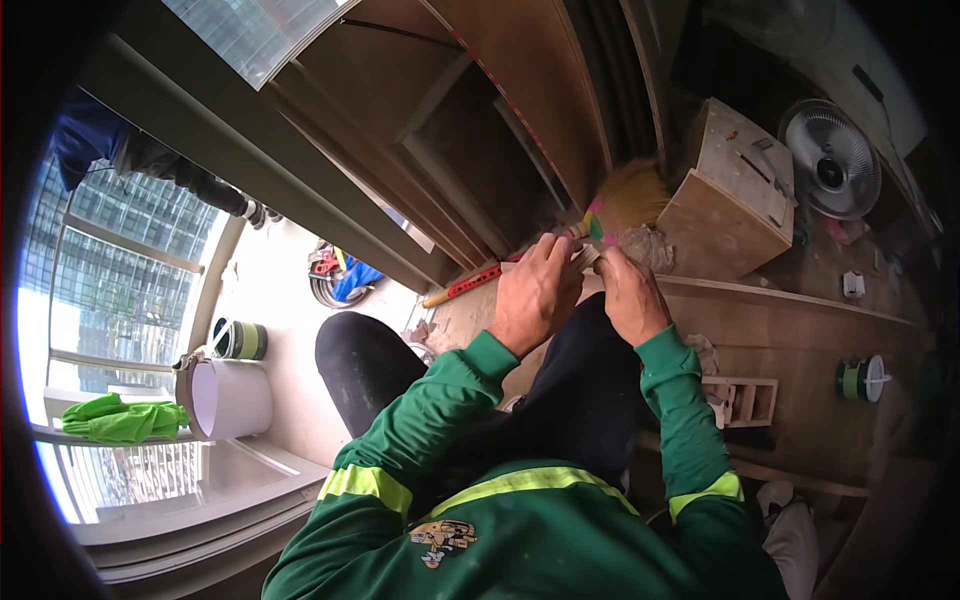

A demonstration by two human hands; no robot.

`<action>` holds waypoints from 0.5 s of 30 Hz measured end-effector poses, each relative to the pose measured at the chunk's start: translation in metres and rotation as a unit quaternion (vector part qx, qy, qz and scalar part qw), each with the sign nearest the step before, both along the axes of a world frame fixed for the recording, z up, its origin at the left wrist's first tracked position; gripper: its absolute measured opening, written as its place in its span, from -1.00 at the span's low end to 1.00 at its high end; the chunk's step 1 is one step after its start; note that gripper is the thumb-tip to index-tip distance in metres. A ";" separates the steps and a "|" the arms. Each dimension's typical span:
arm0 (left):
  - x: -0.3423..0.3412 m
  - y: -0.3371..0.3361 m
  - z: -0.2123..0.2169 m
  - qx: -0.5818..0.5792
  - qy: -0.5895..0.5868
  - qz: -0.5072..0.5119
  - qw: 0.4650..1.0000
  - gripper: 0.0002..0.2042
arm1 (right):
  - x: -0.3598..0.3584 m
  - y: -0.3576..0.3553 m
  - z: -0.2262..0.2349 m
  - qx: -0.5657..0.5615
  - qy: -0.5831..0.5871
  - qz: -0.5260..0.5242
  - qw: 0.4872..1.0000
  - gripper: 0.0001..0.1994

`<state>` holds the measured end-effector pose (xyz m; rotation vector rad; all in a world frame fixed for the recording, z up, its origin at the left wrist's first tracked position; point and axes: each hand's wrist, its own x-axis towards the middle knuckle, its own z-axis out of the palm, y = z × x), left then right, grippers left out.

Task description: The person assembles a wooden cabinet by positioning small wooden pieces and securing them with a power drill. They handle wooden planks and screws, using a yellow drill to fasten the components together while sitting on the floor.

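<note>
Both hands meeting centre frame: left hand (535,290) and right hand (630,295) are pinching a small pale piece (588,257) in closed fingers (steadying it), broom (625,200) lying just beyond.

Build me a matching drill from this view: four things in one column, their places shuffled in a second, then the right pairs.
Things:
1. Fan
2. White bucket
3. Broom
4. Green cloth

Places:
A. On the railing at the far left
B. Upper right, past the wooden box
C. Just beyond the two hands
D. On the floor, left of the person's knee

Pairs: 1-B, 2-D, 3-C, 4-A
</note>
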<state>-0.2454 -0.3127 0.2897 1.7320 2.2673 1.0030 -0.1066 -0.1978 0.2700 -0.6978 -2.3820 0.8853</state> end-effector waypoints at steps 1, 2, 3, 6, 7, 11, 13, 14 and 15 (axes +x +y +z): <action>-0.002 -0.005 -0.008 -0.010 -0.066 -0.047 0.997 -0.44 | 0.006 -0.003 -0.003 -0.020 -0.011 0.019 1.000 -0.86; -0.003 -0.014 -0.021 -0.020 -0.134 -0.091 0.987 -0.37 | 0.011 -0.009 -0.006 -0.024 -0.031 0.015 0.999 -0.89; -0.007 -0.017 -0.037 -0.097 -0.232 -0.152 0.956 -0.21 | 0.016 -0.011 -0.014 -0.036 -0.029 0.018 0.999 -0.89; 0.005 -0.016 -0.078 -0.079 -0.361 -0.147 0.918 -0.18 | 0.024 -0.021 -0.035 -0.040 -0.023 -0.010 0.999 -0.88; 0.015 -0.013 -0.081 -0.074 -0.361 -0.158 0.916 -0.19 | 0.029 -0.023 -0.042 -0.035 -0.023 -0.034 0.999 -0.88; 0.020 -0.001 -0.079 -0.126 -0.348 -0.156 0.916 -0.23 | 0.034 -0.025 -0.057 0.018 -0.037 -0.080 0.996 -0.90; 0.020 0.005 -0.091 -0.074 -0.351 -0.167 0.919 -0.23 | 0.030 -0.022 -0.060 0.017 -0.037 -0.091 0.995 -0.91; 0.012 0.008 -0.099 -0.046 -0.340 -0.167 0.924 -0.23 | 0.018 -0.019 -0.060 0.017 -0.025 -0.092 0.995 -0.91; 0.009 0.004 -0.107 -0.024 -0.286 -0.153 0.946 -0.23 | 0.015 -0.020 -0.061 0.026 -0.010 -0.062 0.998 -0.91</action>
